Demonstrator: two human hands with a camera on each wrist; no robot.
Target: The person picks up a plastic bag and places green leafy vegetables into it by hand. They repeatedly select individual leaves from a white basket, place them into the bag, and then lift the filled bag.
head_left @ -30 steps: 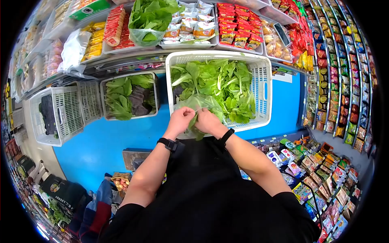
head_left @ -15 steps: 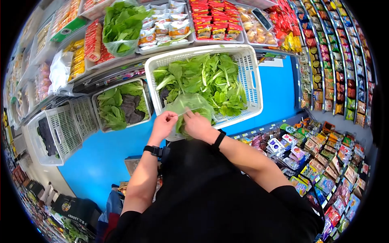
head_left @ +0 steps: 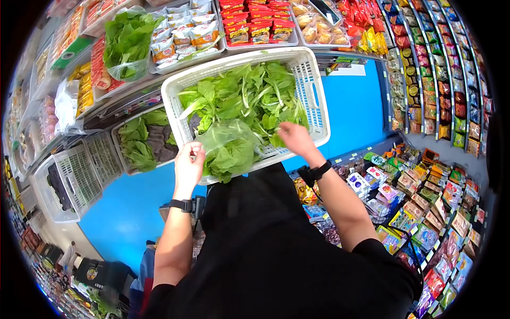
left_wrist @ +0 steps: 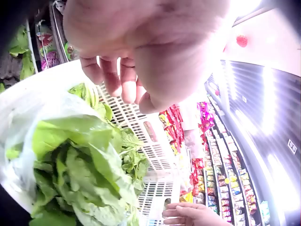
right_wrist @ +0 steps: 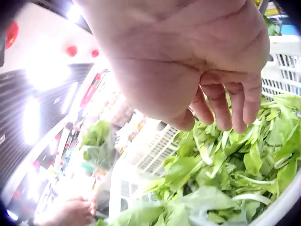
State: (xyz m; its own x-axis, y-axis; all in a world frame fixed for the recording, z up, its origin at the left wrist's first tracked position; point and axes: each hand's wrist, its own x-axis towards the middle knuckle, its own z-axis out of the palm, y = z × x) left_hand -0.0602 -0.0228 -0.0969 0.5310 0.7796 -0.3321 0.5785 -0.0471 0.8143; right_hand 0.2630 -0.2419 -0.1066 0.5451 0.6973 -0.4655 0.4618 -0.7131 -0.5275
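A clear plastic bag with leafy greens inside lies at the near left corner of a white crate. My left hand hovers beside the bag's left edge; its fingers hang loosely bent, and the left wrist view shows nothing between them. Over the crate's near right part is my right hand, fingers relaxed and pointing down above loose greens, with nothing held. The bag sits below and left of the left palm in the left wrist view.
Another filled bag of greens stands on the snack bins behind the crate. Left of it are a smaller crate of green and dark leaves and white crates. Packaged goods fill shelves at right. A phone rests on packets.
Both hands were together at the bag's top, pinching it; now they have parted, the right moving right over the loose greens. The bag's top has come loose. The head view has shifted.
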